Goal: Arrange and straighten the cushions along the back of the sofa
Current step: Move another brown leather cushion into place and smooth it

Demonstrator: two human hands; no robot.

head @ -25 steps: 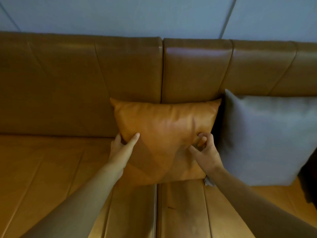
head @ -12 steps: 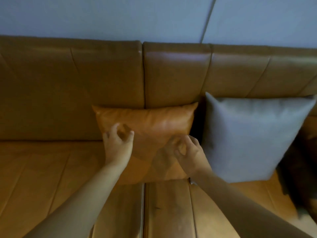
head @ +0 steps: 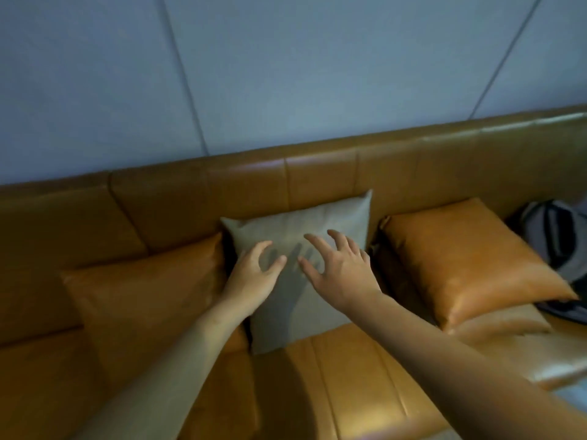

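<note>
We see a sofa [head: 320, 166] in smooth tan leather with a soft sheen, two orange cushions at nine o'clock [head: 143, 300] and three o'clock [head: 470, 258] in glossier leather, and between them a matt grey cloth cushion [head: 305, 227].

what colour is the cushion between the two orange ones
Grey, a plain fabric with no pattern: the middle cushion, seen in the head view.
</note>
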